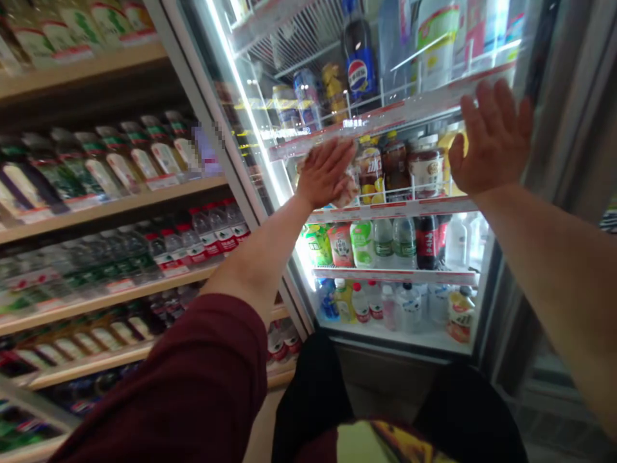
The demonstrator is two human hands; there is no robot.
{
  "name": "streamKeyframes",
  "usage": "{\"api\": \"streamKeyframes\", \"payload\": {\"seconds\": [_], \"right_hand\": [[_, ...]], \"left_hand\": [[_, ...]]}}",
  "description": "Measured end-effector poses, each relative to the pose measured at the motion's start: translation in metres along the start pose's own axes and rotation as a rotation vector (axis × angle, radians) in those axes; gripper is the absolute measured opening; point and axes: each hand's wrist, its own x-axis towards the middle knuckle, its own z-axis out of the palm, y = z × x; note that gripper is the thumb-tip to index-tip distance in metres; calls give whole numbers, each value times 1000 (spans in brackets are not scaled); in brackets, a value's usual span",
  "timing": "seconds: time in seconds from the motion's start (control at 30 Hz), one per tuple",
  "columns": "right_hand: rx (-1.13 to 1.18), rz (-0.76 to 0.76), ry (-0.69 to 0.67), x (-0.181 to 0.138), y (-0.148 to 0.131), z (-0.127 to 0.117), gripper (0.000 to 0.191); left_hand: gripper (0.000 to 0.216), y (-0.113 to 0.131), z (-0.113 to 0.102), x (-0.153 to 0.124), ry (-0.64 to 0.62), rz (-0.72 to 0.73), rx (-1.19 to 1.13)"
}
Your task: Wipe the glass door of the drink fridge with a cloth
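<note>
Flatly, the person's left hand (328, 172), fingers extended, presses a crumpled brown-and-white cloth (346, 191) to the clear glass door (405, 212) of a lit cooler; the bare right hand (494, 145) spreads its fingers before the pane. Leftward, pale wooden shelves (120, 207) hold bottles.

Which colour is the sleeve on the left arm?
Dark maroon; the sleeve shows in the head view.

And here you are in deep maroon: a loose, plain left sleeve (207, 373) stopping short of your bare forearm, a pale green and yellow print (409, 444) out front, black legwear (313, 399), left hand (328, 172) and right hand (496, 145) bare!
</note>
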Motion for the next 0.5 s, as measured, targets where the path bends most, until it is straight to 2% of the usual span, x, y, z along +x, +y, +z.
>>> {"api": "streamKeyframes", "payload": {"seconds": [0.13, 0.2, 0.27, 0.33, 0.4, 0.5], "right_hand": [[17, -16, -14, -1, 3, -1, 65], [21, -27, -29, -1, 7, 0, 70], [20, -20, -58, 1, 12, 2, 76], [17, -5, -89, 2, 16, 4, 80], [20, -5, -99, 2, 16, 4, 79], [28, -18, -69, -2, 12, 1, 75]], "left_hand": [[68, -22, -34, 50, 152, -293, 67], [65, -25, -39, 70, 233, -432, 67], [63, -22, -34, 79, 293, -559, 57], [62, -13, -24, 74, 335, -676, 53], [62, -1, -11, 56, 366, -737, 43], [66, 14, 6, 19, 360, -648, -4]]}}
